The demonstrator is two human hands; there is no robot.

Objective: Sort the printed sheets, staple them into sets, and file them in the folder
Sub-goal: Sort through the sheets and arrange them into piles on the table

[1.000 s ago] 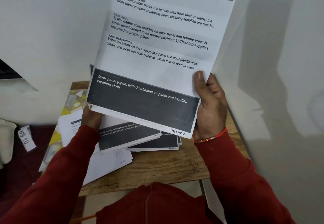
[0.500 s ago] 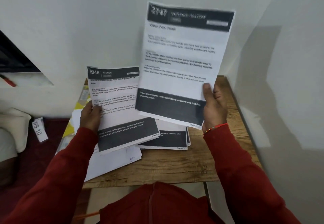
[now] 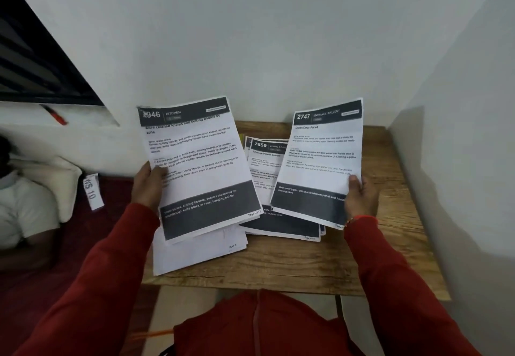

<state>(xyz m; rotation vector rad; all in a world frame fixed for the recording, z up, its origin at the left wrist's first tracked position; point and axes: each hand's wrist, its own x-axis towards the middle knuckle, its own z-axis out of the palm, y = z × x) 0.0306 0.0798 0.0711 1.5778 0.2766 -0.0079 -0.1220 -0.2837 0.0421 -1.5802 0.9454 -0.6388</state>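
**Two sheets held up over the wooden table**

Over the wooden table [image 3: 292, 266] we hold one printed paper in each hand. Our left hand [image 3: 147, 185] grips the left edge of the kitchen sheet [image 3: 200, 166], thumb on the front and the other fingers behind it; more sheets seem to lie under it in the same grip. Our right hand [image 3: 359, 199] pinches the near right corner of the door panel sheet [image 3: 320, 160], thumb on the printed side. Between the two, a small pile with the pillow covers sheet [image 3: 264, 166] on top lies flat on the table. Nearer and to the left, some blank white sheets [image 3: 195, 252] hang partly over the table edge. To the far left a paper tag [image 3: 92, 191] lies on a dark red surface, beside a white pillow [image 3: 55, 180].
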